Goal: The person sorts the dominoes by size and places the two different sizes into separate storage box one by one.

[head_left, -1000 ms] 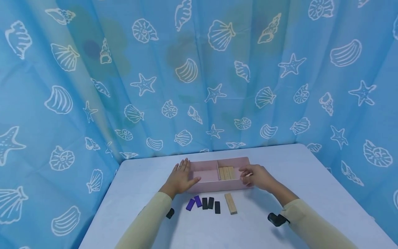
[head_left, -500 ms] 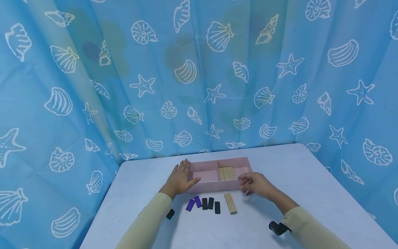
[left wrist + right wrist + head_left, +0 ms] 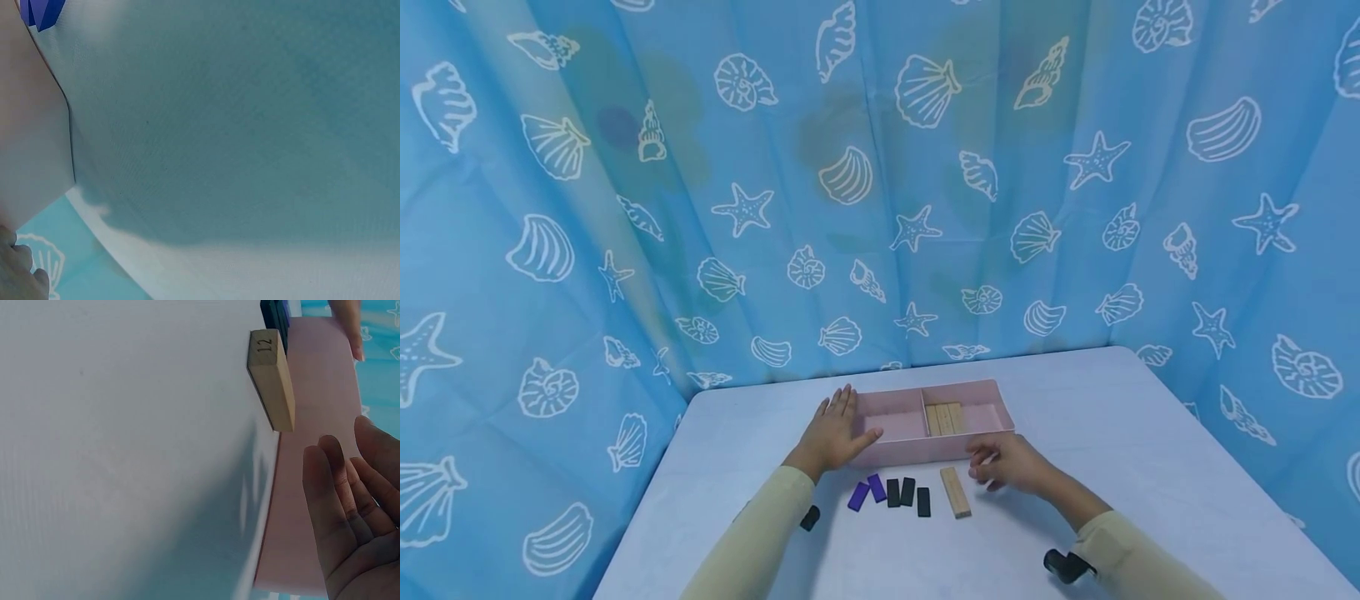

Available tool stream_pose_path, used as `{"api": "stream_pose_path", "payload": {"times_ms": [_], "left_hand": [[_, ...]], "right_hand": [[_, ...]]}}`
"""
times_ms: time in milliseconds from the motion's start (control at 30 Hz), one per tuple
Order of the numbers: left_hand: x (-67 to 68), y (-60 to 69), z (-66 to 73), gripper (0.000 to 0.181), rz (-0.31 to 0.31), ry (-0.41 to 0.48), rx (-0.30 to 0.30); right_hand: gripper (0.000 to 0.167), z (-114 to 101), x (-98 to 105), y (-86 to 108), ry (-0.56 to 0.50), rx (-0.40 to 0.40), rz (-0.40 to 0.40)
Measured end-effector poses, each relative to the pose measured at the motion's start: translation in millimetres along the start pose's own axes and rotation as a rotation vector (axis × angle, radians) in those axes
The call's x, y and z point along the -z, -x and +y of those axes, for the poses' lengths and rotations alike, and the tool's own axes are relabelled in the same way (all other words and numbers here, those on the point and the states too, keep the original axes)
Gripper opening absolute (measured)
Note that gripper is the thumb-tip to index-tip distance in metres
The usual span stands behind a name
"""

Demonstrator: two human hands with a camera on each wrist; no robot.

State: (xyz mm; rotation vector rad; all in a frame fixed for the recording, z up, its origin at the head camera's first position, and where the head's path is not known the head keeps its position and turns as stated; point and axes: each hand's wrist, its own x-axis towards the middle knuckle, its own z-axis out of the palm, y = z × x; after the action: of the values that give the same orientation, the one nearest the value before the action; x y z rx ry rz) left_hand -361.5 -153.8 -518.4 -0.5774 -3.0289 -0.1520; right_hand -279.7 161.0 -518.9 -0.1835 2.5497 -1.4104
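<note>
A pink box [image 3: 895, 452] with two compartments lies on the table. My left hand [image 3: 831, 432] rests on its left end, fingers straight and thumb over the front rim. Several wooden blocks [image 3: 944, 419] lie side by side in the right compartment. In front of the box lies one loose wooden block [image 3: 956, 492], its end marked 12 in the right wrist view. Close to the right of it is my right hand [image 3: 1011, 463], fingers loosely bent, holding nothing. The right wrist view shows this hand [image 3: 359, 512] apart from the block [image 3: 273, 384].
Left of the loose block lie three black blocks [image 3: 907, 492] and two purple blocks [image 3: 858, 497], all flat on the white table [image 3: 1075, 400]. A blue shell-patterned curtain [image 3: 865, 233] hangs behind and along both sides.
My right hand has come out from over the box's right compartment, over the front rim, and down toward the loose wooden block. The left hand has stayed on the box.
</note>
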Motion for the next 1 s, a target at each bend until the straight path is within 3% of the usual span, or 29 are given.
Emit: {"api": "stream_pose_path", "payload": {"times_ms": [367,633,1000], "left_hand": [[-1.5,-0.1,-1.3,0.095,-0.007,0.006,0.008],[-0.3,0.3,0.5,0.095,-0.007,0.017,0.014],[1.4,1.9,1.7,0.095,0.002,-0.002,0.007]], "right_hand": [[0.045,2.2,-7.2,-4.6,0.034,0.05,-0.093],[0.055,-0.6,-14.5,-7.8,0.043,-0.008,-0.12],[0.065,-4.3,-21.9,-9.3,0.092,-0.023,-0.146]]}}
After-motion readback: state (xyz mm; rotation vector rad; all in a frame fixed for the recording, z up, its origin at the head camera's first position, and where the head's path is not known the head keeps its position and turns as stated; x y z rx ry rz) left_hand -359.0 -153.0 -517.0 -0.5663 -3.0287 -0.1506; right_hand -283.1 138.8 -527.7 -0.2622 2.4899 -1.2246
